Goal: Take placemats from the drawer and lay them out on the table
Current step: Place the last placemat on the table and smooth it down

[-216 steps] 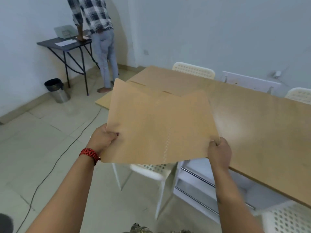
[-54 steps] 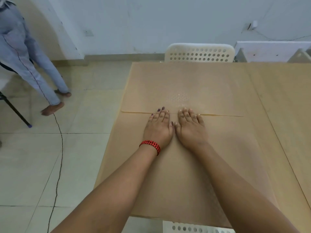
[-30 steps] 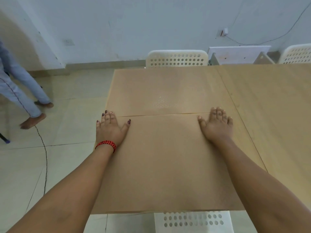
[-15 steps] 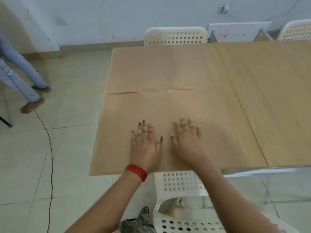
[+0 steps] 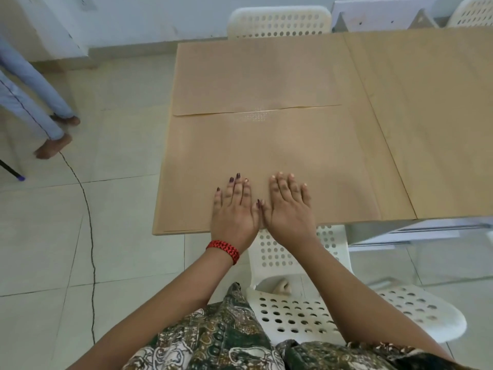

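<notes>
Two tan placemats lie flat on the left end of the wooden table [image 5: 432,108]. The far placemat [image 5: 256,76] reaches the table's back edge. The near placemat [image 5: 266,148] covers the front part, and its far edge meets the other mat. My left hand [image 5: 234,209], with a red wristband, rests flat on the near mat close to the table's front edge, fingers straight. My right hand [image 5: 289,206] lies flat beside it, thumbs touching. Neither hand holds anything.
A white perforated chair [image 5: 333,311] stands under me at the table's front edge, another chair [image 5: 278,21] at the far side. A person's legs [image 5: 34,102] are on the tiled floor at the left, beside a black cable [image 5: 89,222]. White drawer fronts [image 5: 418,231] show under the table.
Earlier I carried the mat in both hands. A second ago my hands were spread apart near its far edge; they have since slid together and back toward the table's front edge.
</notes>
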